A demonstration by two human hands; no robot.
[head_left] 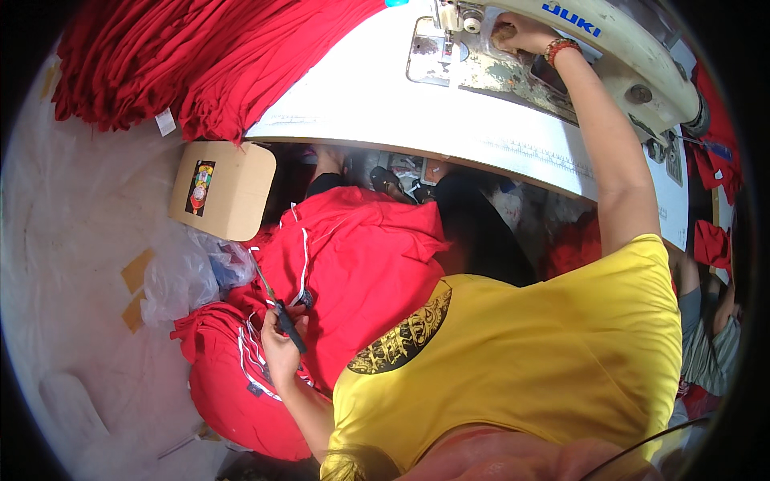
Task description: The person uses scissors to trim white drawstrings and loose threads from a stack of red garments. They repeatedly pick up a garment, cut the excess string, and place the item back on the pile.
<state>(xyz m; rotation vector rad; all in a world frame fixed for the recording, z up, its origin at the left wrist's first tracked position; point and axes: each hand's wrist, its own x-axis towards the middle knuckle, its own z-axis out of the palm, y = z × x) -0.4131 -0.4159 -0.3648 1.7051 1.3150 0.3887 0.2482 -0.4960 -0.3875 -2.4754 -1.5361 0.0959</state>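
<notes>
Left hand (277, 341) closed around the dark handle of a slim pair of metal scissors (277, 305), blades pointing up and away across the lap. Just beside that hand, a soft red knit garment with thin white piping (361, 256), spread over the knees below the near edge of the white sewing tabletop (385, 104). More of the same red cloth bundled lower left (233, 385), touching the wrist.

Right hand (517, 36) reaching up to the far edge of the tabletop, under the cream arm of the sewing machine (634, 56); fingers curled on something small near the needle area, probably a knob or a scrap, too hidden to tell what. Beaded bracelet (560, 50) at that wrist.

Handling, as judged: garment light, limp, stretchy; bound to slump and fold when lifted by one point. Best taken at a piped seam or hem, where the cloth is doubled and firmer. Scissors stiff and sharp-tipped; grip at the handle, tips kept off the fabric.

Stack of folded red cloth (184, 64) on the far left corner of the tabletop. Brown cardboard piece (228, 188) hanging below the tabletop's left end. Crumpled clear plastic bag (180, 276) beside it.
</notes>
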